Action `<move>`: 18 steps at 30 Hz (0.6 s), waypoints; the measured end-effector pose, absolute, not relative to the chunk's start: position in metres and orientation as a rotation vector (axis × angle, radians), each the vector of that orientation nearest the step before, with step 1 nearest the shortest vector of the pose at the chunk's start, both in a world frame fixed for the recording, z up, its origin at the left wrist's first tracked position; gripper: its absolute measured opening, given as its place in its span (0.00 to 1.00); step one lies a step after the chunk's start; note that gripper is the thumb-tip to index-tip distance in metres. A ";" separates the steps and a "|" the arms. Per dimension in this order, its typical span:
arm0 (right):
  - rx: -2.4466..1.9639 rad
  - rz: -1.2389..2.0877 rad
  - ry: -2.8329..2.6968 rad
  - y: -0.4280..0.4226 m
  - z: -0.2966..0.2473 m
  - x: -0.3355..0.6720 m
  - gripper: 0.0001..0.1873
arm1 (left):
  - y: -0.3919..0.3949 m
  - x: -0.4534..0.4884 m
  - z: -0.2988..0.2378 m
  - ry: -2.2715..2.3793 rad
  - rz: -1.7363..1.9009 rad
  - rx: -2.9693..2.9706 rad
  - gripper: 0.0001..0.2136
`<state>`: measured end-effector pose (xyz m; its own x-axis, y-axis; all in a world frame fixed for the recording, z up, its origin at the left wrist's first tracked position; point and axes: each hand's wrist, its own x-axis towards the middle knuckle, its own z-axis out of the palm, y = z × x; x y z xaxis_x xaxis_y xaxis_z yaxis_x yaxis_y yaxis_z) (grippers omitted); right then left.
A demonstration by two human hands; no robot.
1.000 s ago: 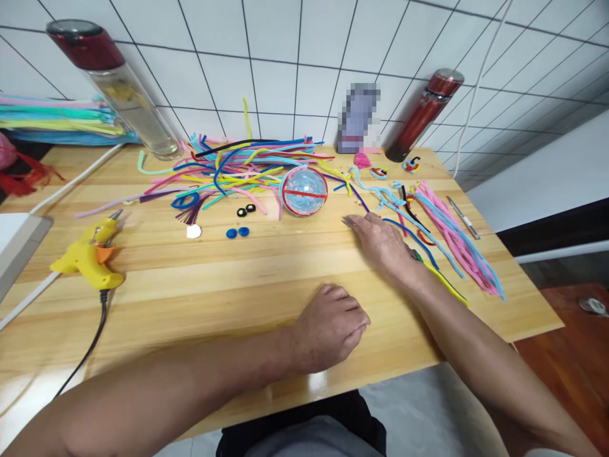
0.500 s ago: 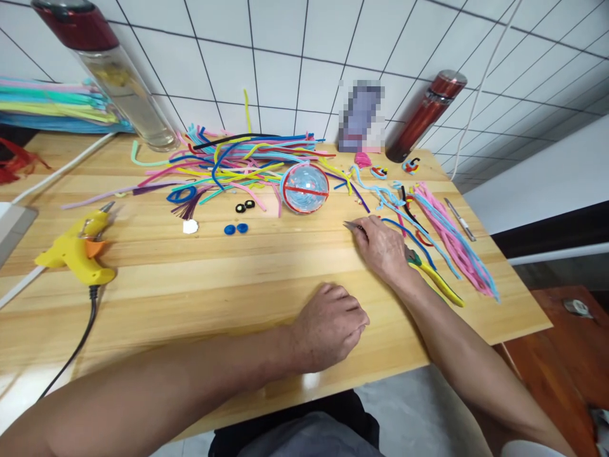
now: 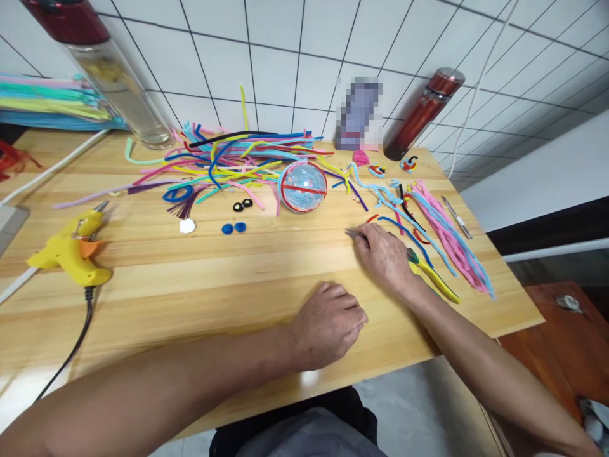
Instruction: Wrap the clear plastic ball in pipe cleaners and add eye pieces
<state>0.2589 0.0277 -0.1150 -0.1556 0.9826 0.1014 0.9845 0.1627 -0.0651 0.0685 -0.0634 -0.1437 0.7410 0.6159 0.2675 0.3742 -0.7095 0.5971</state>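
Observation:
My left hand [image 3: 329,327] rests palm down near the table's front edge, its fingers curled into a loose fist. Nothing shows in it, though the palm is hidden. Farther right, my right hand [image 3: 383,254] is closed around the scissors [image 3: 352,233]; only their pointed metal tips stick out to the left, and the handles are covered by the fingers. Beside that wrist lie yellow-and-green pliers [image 3: 440,281], partly hidden by the hand. A blue pipe cleaner [image 3: 409,235] and a short red piece [image 3: 372,219] are just beyond the knuckles.
A clear ball with red bands [image 3: 304,187] stands before piled pipe cleaners [image 3: 257,152]. Blue discs [image 3: 234,228] and black rings [image 3: 242,205] lie left of it. A yellow glue gun [image 3: 71,247] is far left. A bottle [image 3: 124,89] and red flask [image 3: 423,114] stand behind.
My right hand, with the scissors, has shifted slightly toward me. My left hand stays put in its curled pose. The whole view has shifted a little.

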 end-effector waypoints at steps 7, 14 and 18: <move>-2.003 -0.082 -2.262 0.013 -0.122 0.255 0.13 | -0.063 0.068 -0.145 0.744 0.634 2.436 0.08; -2.111 -0.191 -2.167 0.039 -0.123 0.255 0.14 | -0.063 0.068 -0.147 0.735 0.620 2.437 0.08; -2.187 -0.202 -2.141 0.052 -0.121 0.246 0.14 | -0.063 0.068 -0.145 0.741 0.601 2.439 0.08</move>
